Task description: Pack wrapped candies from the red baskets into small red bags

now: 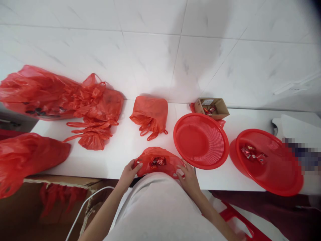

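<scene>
A red plastic bag (pixel 150 152) lies spread at the table's front edge, against the white shirt. Inside its mouth a few small wrapped pieces (pixel 158 161) in shiny red and dark wrapping are visible. My left hand (pixel 131 170) pinches the bag's left side. On the other side, my right hand (pixel 187 174) has its fingers closed on the right edge of the same bag. Right of my right hand stands a red plastic basket (pixel 183 160) with a mesh wall and nothing in it. Behind the bag lies another bunched red bag (pixel 150 107).
Several filled or bundled red bags (pixel 97 107) crowd the left side. Below them is an open cardboard box (pixel 22 201). A small carton (pixel 220 108) with wrapped pieces stands by the wall. Further right, a second red basket (pixel 276 167) holds wrapped pieces, beside another person's clothing.
</scene>
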`<control>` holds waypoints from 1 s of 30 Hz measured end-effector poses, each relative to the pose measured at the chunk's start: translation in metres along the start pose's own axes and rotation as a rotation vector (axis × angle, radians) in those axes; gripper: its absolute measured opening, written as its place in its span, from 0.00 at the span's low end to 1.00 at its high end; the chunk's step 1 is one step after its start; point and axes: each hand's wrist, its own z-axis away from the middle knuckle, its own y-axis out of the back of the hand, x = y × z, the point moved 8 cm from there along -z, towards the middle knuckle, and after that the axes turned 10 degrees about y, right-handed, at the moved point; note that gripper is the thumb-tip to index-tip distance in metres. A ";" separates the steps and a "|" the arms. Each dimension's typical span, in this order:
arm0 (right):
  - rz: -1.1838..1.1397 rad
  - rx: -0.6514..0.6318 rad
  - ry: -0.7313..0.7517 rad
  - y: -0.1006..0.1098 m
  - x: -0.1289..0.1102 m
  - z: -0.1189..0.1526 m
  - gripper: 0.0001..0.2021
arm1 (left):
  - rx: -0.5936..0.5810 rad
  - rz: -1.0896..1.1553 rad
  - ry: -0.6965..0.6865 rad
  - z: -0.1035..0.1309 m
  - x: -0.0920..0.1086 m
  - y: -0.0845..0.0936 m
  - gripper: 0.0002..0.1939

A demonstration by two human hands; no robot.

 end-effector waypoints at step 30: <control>-0.881 -0.229 0.080 0.122 -0.120 -0.088 0.06 | -0.036 -0.173 -0.171 0.058 0.117 0.044 0.15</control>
